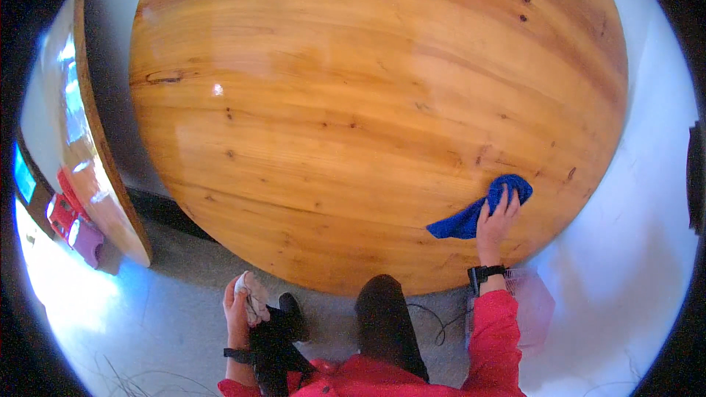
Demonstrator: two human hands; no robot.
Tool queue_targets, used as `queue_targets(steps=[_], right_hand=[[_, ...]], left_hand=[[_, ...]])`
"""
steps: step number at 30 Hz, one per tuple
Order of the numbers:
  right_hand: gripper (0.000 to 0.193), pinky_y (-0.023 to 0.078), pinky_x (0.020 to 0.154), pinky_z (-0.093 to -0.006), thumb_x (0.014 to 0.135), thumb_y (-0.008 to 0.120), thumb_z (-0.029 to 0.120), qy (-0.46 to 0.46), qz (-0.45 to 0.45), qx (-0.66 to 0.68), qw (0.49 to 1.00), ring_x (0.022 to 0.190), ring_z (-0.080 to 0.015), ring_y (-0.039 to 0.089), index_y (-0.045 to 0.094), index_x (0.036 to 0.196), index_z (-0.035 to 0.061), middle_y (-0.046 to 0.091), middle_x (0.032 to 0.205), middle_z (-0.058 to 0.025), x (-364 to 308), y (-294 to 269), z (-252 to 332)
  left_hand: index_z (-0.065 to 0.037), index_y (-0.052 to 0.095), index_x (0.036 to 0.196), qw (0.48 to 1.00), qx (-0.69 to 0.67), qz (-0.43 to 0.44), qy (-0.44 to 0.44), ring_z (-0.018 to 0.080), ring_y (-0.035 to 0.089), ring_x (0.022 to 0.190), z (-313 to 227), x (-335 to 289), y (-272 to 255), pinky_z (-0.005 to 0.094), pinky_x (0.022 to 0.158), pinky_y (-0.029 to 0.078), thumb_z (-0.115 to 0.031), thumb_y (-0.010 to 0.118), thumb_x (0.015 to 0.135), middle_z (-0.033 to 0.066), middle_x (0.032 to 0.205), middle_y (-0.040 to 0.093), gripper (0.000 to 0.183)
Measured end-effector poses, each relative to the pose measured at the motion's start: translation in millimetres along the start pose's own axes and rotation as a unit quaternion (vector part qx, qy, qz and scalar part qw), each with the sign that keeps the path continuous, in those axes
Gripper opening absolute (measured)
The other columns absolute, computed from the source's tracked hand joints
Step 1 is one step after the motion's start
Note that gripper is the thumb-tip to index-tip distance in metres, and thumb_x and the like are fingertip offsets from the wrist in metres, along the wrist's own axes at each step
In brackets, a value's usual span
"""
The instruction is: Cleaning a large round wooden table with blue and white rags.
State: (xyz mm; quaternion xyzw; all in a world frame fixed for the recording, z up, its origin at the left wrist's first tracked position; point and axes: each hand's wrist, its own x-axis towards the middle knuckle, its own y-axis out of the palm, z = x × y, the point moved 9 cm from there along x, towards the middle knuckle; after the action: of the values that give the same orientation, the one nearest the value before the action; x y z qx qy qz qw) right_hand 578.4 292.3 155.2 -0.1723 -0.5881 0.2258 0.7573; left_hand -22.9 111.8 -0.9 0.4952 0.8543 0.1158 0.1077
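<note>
A blue cloth (pixel 471 219) lies bunched on the glossy wooden tabletop (pixel 353 103), near its right front edge. My right hand (pixel 497 222) presses on the cloth, fingers curled over it, with one end trailing out to the left. Down beside my leg, off the table, my left hand (pixel 235 310) grips a crumpled whitish cloth (pixel 254 299) with reddish marks. The underside of each cloth is hidden.
Another wooden tabletop (pixel 110 184) stands at the left, with red and purple stools (pixel 73 224) beyond it. A pale wall rises on the right. Below the table's right edge sit a pinkish see-through crate (pixel 526 305) and a black cable (pixel 440 323) on the grey floor.
</note>
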Motion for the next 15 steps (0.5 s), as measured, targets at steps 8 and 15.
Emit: queue_targets(steps=[8, 15], right_hand=[[0.065, 0.027, 0.111, -0.0460, 0.092, 0.056, 0.024, 0.295, -0.025, 0.020, 0.955, 0.129, -0.0432, 0.036, 0.030, 0.140, -0.0102, 0.037, 0.140, -0.0315, -99.6, 39.8, -87.6], [0.057, 0.034, 0.107, -0.0422, 0.086, 0.063, 0.009, 0.368, -0.061, 0.133, 0.918, 0.123, -0.0353, 0.047, 0.039, 0.134, -0.0081, 0.049, 0.133, -0.0247, -158.1, 79.6, -120.9]], left_hand=[[-0.004, 0.053, 0.124, 1.000, 0.021, 0.012, 0.005, 0.0222, 0.063, 0.084, 6.3, 7.0, 0.9, 0.0354, 0.071, 0.056, -0.013, 0.053, 0.092, 0.0107, 0.105, 0.063, 0.034], [-0.002, 0.055, 0.124, 0.999, 0.012, 0.010, -0.038, 0.0180, 0.062, 0.092, 14.4, 4.8, 8.0, 0.0310, 0.080, 0.052, -0.010, 0.052, 0.091, 0.0085, 0.107, 0.063, 0.035]])
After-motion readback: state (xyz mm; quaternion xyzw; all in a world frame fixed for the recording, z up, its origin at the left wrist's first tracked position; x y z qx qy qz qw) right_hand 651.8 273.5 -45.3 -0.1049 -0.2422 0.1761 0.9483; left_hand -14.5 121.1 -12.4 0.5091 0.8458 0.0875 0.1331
